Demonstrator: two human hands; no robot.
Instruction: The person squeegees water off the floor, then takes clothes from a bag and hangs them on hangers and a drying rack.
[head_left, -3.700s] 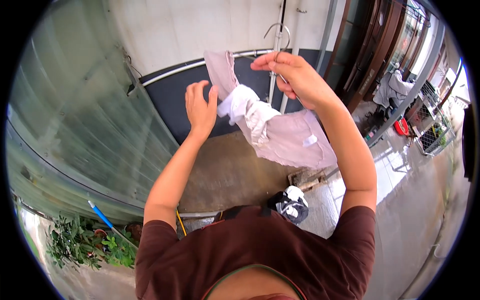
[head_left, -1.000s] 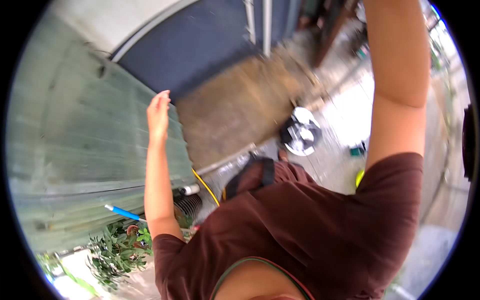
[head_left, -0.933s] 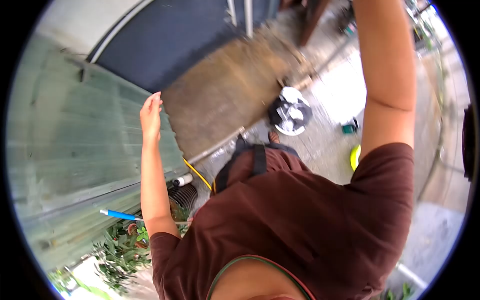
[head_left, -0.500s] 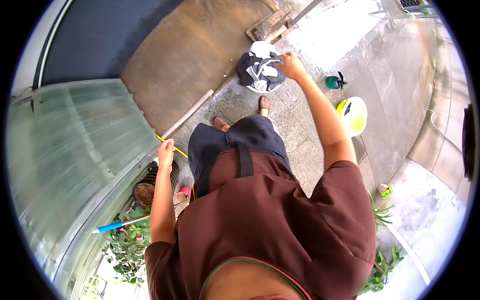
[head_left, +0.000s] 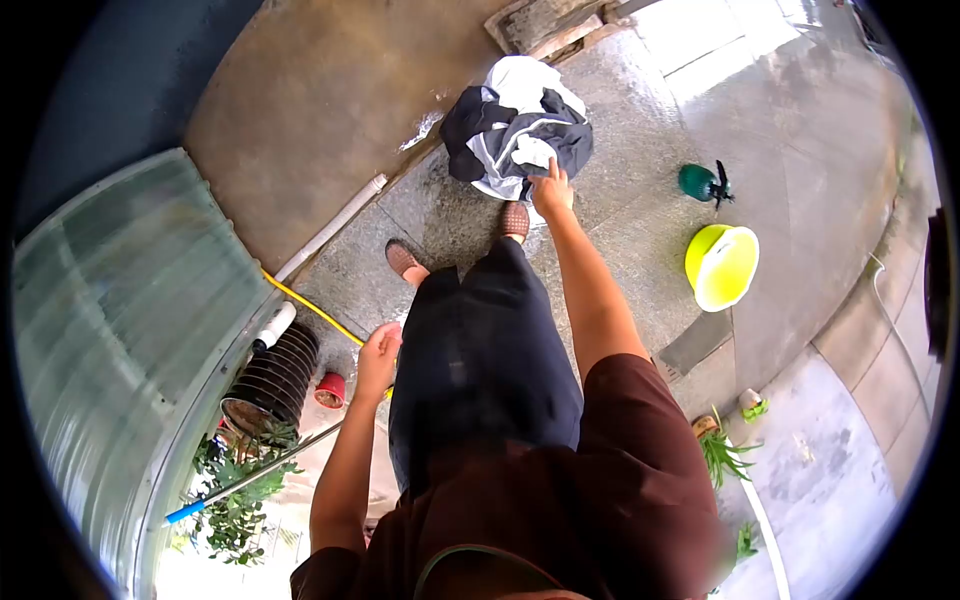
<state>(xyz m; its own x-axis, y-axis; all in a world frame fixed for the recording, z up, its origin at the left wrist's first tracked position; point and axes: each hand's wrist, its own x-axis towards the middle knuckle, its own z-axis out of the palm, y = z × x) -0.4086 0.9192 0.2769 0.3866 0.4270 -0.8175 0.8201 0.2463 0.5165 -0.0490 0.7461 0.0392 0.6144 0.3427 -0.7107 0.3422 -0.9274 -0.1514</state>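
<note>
A heap of black, grey and white clothes (head_left: 530, 120) sits in front of my feet. A pale rim under its near side looks like a basin (head_left: 497, 190), mostly covered by the cloth. My right hand (head_left: 552, 190) reaches to the near edge of the heap, fingers stretched forward and apart; whether they touch the cloth I cannot tell. Beside my left thigh hangs my left hand (head_left: 379, 357), its fingers loosely bent, with nothing visible in them.
To the right stand a green spray bottle (head_left: 697, 182) and a yellow basin (head_left: 706, 262). Dark stacked pots (head_left: 272, 375), a small red pot (head_left: 330, 390), a yellow hose (head_left: 318, 310) and a blue-ended pole (head_left: 225, 491) lie left. A pale pipe (head_left: 330, 228) runs along the floor.
My right hand has moved from the heap's right side to its near edge. The left hand has swung inward toward my thigh. The view has shifted, and the heap appears larger.
</note>
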